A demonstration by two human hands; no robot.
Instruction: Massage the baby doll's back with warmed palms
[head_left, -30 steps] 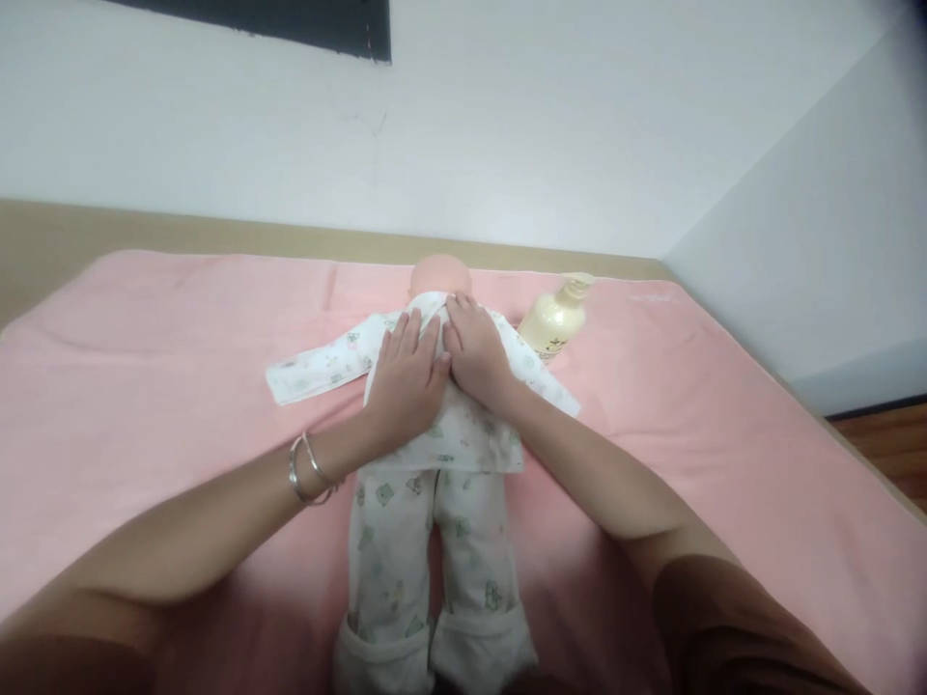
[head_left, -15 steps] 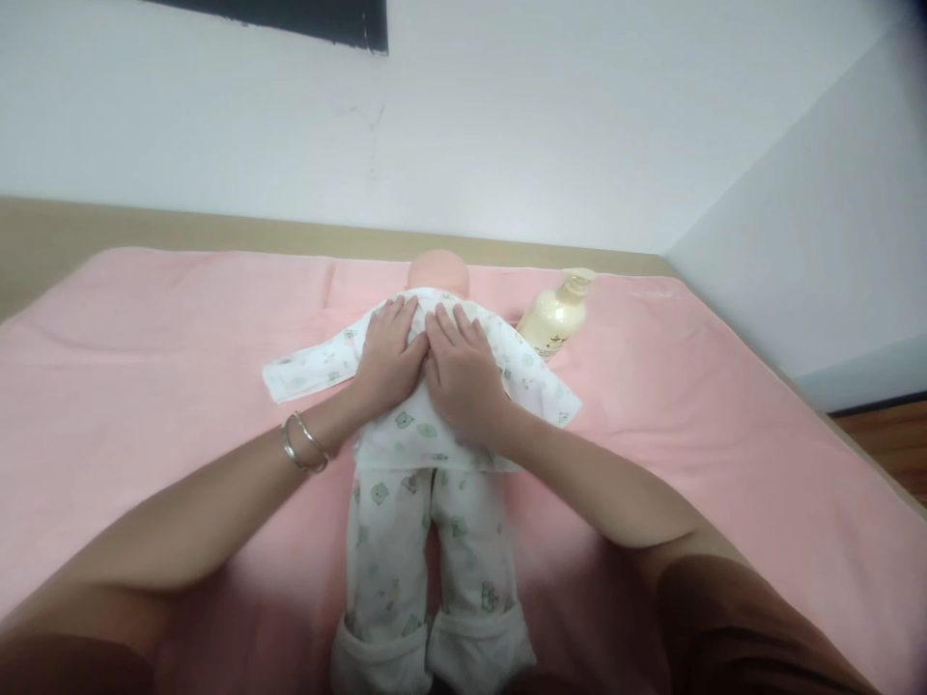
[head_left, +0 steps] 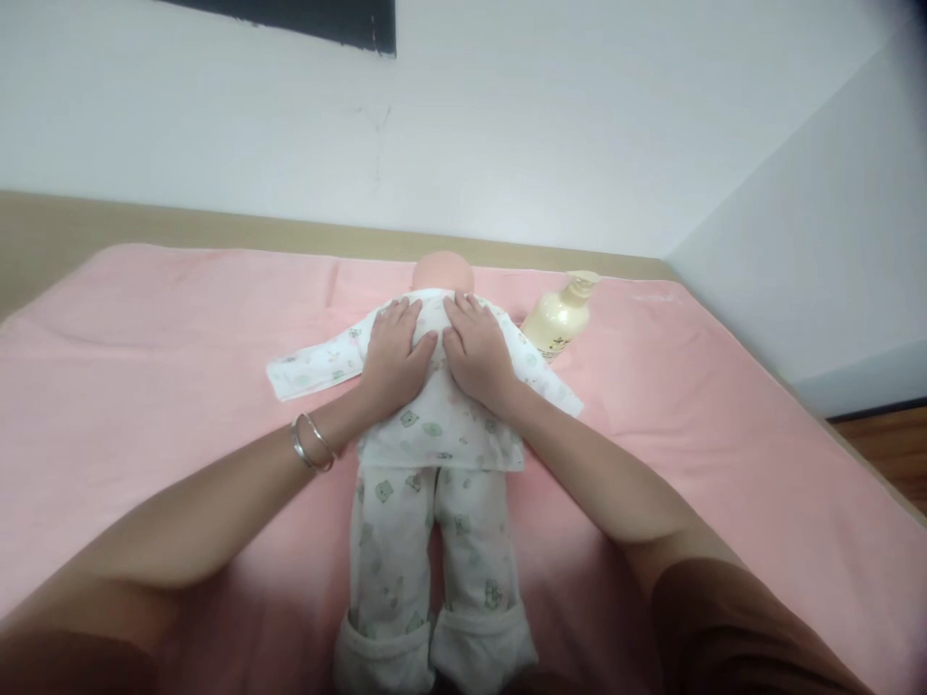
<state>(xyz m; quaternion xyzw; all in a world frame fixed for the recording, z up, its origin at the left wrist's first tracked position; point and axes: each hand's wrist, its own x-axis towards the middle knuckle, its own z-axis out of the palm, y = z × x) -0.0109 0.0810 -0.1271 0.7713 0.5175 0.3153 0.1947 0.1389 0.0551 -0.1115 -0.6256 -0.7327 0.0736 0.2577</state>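
a baby doll (head_left: 435,454) in a printed white sleepsuit lies face down on a pink bed cover (head_left: 145,367). the left hand (head_left: 391,357) and right hand (head_left: 478,352) rest flat and open, side by side on the doll's upper back, just below its head. a cream pump bottle (head_left: 557,319) lies tilted just right of the doll's shoulder.

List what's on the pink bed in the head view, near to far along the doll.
Cuffed trouser legs → patterned top → left hand and right hand flat on the doll's back → doll's head. Lotion bottle lies right of the shoulders.
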